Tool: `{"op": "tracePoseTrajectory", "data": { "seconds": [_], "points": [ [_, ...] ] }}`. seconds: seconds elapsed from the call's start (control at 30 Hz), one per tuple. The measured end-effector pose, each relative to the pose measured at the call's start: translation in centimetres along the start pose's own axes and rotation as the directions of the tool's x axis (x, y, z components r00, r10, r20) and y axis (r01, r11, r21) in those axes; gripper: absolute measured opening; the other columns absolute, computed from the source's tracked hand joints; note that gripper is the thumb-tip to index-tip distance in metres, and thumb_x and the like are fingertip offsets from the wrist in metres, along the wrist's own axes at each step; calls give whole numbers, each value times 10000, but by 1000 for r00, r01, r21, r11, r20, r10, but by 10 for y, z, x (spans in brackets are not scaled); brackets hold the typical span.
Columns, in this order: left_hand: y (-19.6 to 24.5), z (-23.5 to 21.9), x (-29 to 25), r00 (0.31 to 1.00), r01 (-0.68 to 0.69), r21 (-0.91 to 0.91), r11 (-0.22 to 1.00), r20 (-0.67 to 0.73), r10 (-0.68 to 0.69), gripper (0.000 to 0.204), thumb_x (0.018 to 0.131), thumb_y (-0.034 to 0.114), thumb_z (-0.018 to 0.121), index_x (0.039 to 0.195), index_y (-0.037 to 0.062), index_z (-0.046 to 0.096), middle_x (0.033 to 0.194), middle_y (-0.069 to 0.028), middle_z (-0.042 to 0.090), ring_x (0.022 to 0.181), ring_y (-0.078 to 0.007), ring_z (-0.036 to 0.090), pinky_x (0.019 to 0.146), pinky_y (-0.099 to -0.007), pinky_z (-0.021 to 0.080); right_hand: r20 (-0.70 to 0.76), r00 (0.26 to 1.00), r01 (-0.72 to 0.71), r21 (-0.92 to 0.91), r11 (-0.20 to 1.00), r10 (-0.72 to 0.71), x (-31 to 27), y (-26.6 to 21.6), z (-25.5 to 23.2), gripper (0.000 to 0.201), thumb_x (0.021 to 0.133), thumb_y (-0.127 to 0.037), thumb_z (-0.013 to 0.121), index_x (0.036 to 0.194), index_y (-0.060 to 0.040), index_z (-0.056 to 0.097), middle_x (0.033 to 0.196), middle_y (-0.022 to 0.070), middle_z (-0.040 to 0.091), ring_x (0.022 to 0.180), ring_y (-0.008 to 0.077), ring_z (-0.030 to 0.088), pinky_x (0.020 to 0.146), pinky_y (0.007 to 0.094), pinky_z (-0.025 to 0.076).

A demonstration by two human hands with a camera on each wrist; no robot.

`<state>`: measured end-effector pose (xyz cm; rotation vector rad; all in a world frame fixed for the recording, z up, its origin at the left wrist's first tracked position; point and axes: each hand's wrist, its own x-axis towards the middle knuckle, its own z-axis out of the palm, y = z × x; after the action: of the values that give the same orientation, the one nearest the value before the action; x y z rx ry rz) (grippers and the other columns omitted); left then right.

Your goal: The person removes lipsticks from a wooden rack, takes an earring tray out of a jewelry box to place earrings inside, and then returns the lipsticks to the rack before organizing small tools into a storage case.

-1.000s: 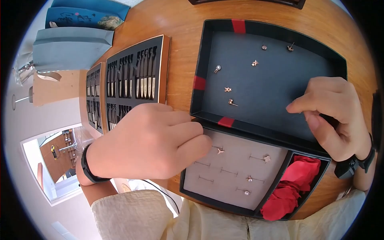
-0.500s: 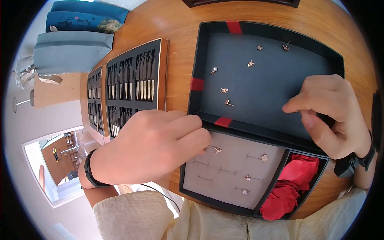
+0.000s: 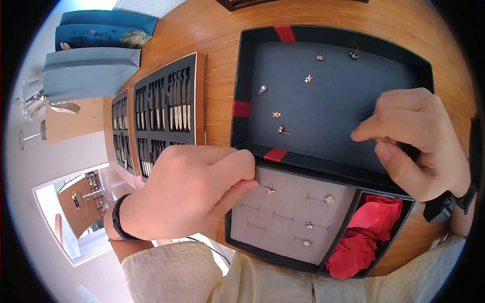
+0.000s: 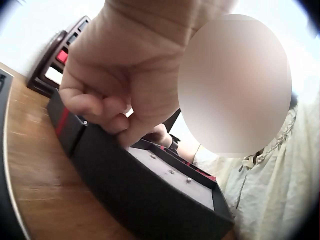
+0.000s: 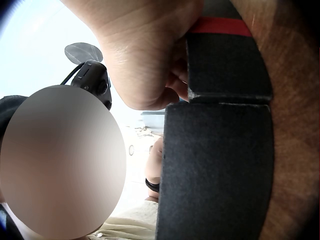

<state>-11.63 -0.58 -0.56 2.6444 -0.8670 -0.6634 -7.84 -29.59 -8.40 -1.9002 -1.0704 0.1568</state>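
Observation:
My left hand (image 3: 187, 187) bends over the upper left corner of a grey jewellery pad (image 3: 262, 217) in a black box. Its thumb and fingers pinch a small earring, mostly hidden, with only a gold bit showing beside the fingertips. Close by on the pad is a three-pointed gold earring (image 3: 270, 190); a flower-shaped earring (image 3: 329, 200) and studs sit in other slots. My right hand (image 3: 414, 141) hovers over the right side of the black lid (image 3: 323, 111), index finger and thumb curled; I cannot tell whether it holds something tiny. Several loose earrings (image 3: 308, 79) lie in the lid.
Red petals (image 3: 361, 235) fill the compartment right of the pad. Left of the lid stand two cases (image 3: 164, 111) with rows of dark, gold-tipped pieces. Paper bags (image 3: 91, 73) are at the far left on the wooden table (image 3: 220, 76). A dark frame edge (image 3: 242, 4) shows at the back.
The head view has shifted, so the boxes appear slightly further left. My left fingers have turned at the pad's corner, and a gold bit now shows beside them. The right hand keeps its pose.

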Motion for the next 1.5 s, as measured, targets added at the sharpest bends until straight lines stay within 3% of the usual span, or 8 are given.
{"op": "tracePoseTrajectory", "data": {
  "seconds": [0.13,0.23,0.6,0.83,1.1,1.33,1.4,1.5],
  "points": [
    [3,0,-3,1000,6,44,999,12,-7,127,760,91,771,790,76,648,660,-53,593,555,-236,585,507,-324,437,15,1000,-4,-5,1000,4,1,0,-1,225,675,-19,534,847,51,661,578,114,514,487,242,460,448,345,323],
    [11,0,-4,998,-60,11,998,-29,60,144,760,103,781,817,66,654,652,-54,589,540,-220,582,495,-308,435,-33,998,55,-8,998,-55,2,1,4,234,658,-14,535,844,51,661,572,114,502,485,248,454,447,349,317],
    [13,17,-6,972,-192,215,958,-91,215,203,744,128,800,861,43,657,641,-58,591,512,-187,565,462,-296,423,-29,998,48,-3,999,-48,3,0,4,245,632,-13,537,836,52,657,575,120,500,482,261,447,447,361,311],
    [4,17,-5,953,-267,200,943,-91,290,204,732,121,799,859,47,657,633,-57,587,509,-185,557,463,-286,414,-32,997,74,-2,997,-74,4,2,4,242,631,-15,540,834,53,655,591,129,513,484,269,452,443,362,318],
    [3,7,0,929,-361,281,889,30,368,236,675,124,763,872,73,643,631,-14,518,541,-161,519,480,-292,401,-35,997,63,4,998,-63,4,2,5,238,640,-4,544,839,59,657,586,130,502,484,270,455,440,363,316],
    [-3,-2,8,958,-284,96,954,59,280,184,752,153,765,881,84,653,661,-20,577,566,-188,568,494,-309,423,-30,998,57,12,998,-57,4,1,4,224,655,2,542,838,54,660,584,129,494,476,268,455,440,365,318],
    [-6,-7,13,967,-228,6,974,-117,227,150,783,137,761,883,96,657,672,-40,596,590,-218,596,516,-317,442,-29,998,52,9,999,-52,4,1,4,220,657,4,544,838,51,660,586,129,495,479,269,456,441,366,320],
    [-11,-12,28,968,-189,146,971,-138,209,176,784,87,748,937,94,662,737,-76,604,639,-237,618,545,-313,461,-30,999,42,9,999,-42,4,0,5,215,658,9,550,839,47,661,588,127,495,484,271,458,444,368,326]
  ]
}}
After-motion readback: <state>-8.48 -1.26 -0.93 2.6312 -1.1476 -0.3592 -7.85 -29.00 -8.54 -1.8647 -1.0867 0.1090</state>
